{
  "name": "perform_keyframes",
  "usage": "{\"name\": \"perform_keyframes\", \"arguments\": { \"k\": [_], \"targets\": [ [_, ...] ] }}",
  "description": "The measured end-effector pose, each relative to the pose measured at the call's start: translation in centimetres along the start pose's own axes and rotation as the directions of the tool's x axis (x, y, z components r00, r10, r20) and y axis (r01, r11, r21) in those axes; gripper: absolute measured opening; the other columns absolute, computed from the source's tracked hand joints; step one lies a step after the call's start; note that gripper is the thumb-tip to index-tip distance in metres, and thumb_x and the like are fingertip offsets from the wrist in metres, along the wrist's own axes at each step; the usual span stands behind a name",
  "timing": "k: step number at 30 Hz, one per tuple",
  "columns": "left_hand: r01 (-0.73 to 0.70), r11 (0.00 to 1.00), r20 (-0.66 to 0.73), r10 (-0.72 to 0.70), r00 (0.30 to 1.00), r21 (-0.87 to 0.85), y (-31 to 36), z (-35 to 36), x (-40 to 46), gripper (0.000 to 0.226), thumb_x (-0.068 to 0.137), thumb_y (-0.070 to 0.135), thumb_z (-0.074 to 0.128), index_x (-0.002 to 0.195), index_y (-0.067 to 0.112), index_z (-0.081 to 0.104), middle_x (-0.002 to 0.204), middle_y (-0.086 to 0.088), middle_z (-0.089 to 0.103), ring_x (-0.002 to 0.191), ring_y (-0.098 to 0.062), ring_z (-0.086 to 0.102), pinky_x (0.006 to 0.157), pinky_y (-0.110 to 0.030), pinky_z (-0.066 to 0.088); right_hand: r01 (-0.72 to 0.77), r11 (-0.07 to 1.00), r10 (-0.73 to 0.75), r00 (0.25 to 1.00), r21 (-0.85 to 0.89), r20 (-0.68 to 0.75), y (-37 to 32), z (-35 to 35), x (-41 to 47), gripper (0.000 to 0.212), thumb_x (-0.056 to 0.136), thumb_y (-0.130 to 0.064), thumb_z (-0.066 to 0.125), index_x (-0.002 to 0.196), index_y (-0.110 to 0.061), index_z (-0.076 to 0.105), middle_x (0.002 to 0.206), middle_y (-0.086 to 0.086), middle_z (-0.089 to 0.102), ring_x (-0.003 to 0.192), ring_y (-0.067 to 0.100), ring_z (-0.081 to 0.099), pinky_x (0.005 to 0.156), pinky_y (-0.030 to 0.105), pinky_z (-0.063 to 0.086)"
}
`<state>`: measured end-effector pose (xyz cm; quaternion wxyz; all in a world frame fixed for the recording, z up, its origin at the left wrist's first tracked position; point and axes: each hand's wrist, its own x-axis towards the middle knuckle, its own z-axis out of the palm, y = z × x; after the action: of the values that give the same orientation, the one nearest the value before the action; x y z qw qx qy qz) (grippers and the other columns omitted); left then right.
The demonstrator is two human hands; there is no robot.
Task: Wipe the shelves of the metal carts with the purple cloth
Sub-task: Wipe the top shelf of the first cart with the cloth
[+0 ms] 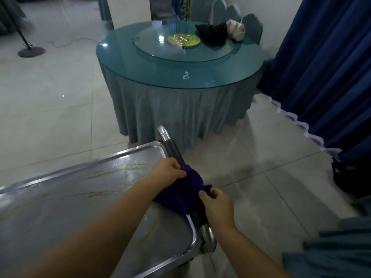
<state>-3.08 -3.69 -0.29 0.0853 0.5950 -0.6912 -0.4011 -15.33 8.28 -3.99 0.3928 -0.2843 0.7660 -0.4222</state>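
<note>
A metal cart's top shelf (80,197) fills the lower left, streaked with yellowish smears. Its push handle (172,149) runs along the right end. The purple cloth (184,191) is draped over that handle and the shelf's edge. My left hand (168,171) grips the cloth's far end near the handle. My right hand (216,203) pinches the cloth's near end. Part of the handle is hidden under the cloth.
A round table (180,63) with a teal skirt and glass turntable stands just beyond the cart. Blue curtains (331,67) hang at the right. A dark bag (351,177) lies on the tiled floor. A stand base (31,51) sits far left.
</note>
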Motion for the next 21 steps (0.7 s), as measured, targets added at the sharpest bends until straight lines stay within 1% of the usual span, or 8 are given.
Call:
{"name": "perform_keyframes", "arguments": {
  "k": [4,7,10,12,14,16,18,21],
  "targets": [
    [-0.021,0.946,-0.065,0.000,0.998,-0.323,-0.1,-2.5,-2.1,0.015,0.082,0.013,0.070,0.077,0.016,0.056,0.076,-0.004,0.057,0.069,-0.014,0.052,0.061,-0.022,0.040,0.050,0.976,-0.030,0.995,0.212,-0.096,-3.6,-1.0,-0.4,0.005,0.092,-0.008,0.059,0.093,-0.012,0.060,0.083,0.005,0.067,0.078,0.017,0.065,0.075,0.036,0.057],
    [-0.067,0.847,-0.121,0.003,0.993,-0.528,0.3,-4.6,-4.4,0.017,0.081,0.001,0.068,0.087,0.012,0.057,0.087,-0.014,0.063,0.077,-0.020,0.058,0.067,-0.026,0.047,0.103,0.924,-0.059,0.990,0.369,-0.128,-6.8,-1.7,-1.0,0.020,0.090,-0.002,0.060,0.103,-0.014,0.051,0.094,0.007,0.065,0.086,0.019,0.067,0.078,0.033,0.058],
    [-0.173,0.795,-0.182,0.080,0.980,-0.581,0.9,-6.8,-6.9,0.035,0.080,-0.008,0.065,0.106,0.014,0.057,0.096,-0.011,0.065,0.077,-0.013,0.063,0.064,-0.016,0.053,0.179,0.912,-0.161,0.984,0.368,-0.079,-9.8,-2.1,-2.6,0.036,0.090,0.001,0.058,0.118,-0.018,0.046,0.103,0.005,0.062,0.088,0.015,0.065,0.066,0.022,0.057],
    [-0.264,0.825,-0.232,0.166,0.958,-0.499,1.0,-8.5,-8.7,0.044,0.080,-0.009,0.064,0.114,0.018,0.058,0.093,-0.001,0.067,0.074,-0.004,0.065,0.061,-0.010,0.050,0.230,0.916,-0.258,0.965,0.328,0.044,-11.5,-2.4,-3.8,0.051,0.088,0.004,0.060,0.130,-0.020,0.044,0.116,0.001,0.058,0.093,0.009,0.061,0.059,0.013,0.052],
    [-0.346,0.887,-0.293,0.258,0.921,-0.307,0.8,-10.2,-10.3,0.047,0.080,-0.006,0.066,0.118,0.021,0.061,0.091,0.010,0.067,0.080,-0.002,0.065,0.070,-0.010,0.050,0.310,0.939,-0.332,0.928,0.147,0.168,-13.0,-2.3,-4.7,0.066,0.082,0.002,0.067,0.138,-0.021,0.041,0.124,-0.003,0.051,0.099,0.007,0.057,0.061,0.013,0.052],
    [-0.369,0.925,-0.338,0.322,0.884,-0.084,0.7,-11.4,-11.8,0.043,0.082,0.001,0.066,0.116,0.026,0.064,0.091,0.017,0.064,0.085,-0.001,0.060,0.080,-0.015,0.048,0.442,0.883,-0.414,0.892,-0.157,0.183,-14.1,-1.8,-5.6,0.072,0.075,-0.005,0.074,0.139,-0.020,0.043,0.125,-0.004,0.050,0.109,0.012,0.054,0.079,0.025,0.055],
    [-0.362,0.921,-0.380,0.390,0.839,0.145,0.6,-12.2,-13.3,0.035,0.084,0.009,0.065,0.114,0.028,0.066,0.093,0.015,0.061,0.087,-0.003,0.054,0.083,-0.018,0.042,0.550,0.759,-0.530,0.833,-0.348,0.159,-14.7,-1.1,-6.2,0.051,0.074,-0.010,0.075,0.122,-0.015,0.057,0.113,-0.004,0.056,0.103,0.014,0.056,0.087,0.035,0.052],
    [-0.390,0.850,-0.437,0.519,0.735,0.354,-0.8,-13.0,-14.9,0.024,0.081,0.018,0.070,0.103,0.026,0.070,0.095,0.012,0.055,0.092,-0.006,0.046,0.080,-0.020,0.037,0.620,0.655,-0.612,0.770,-0.432,0.179,-14.6,-0.4,-7.2,0.013,0.075,-0.018,0.075,0.082,-0.014,0.066,0.100,-0.002,0.052,0.092,0.013,0.053,0.078,0.029,0.051]
  ]
}}
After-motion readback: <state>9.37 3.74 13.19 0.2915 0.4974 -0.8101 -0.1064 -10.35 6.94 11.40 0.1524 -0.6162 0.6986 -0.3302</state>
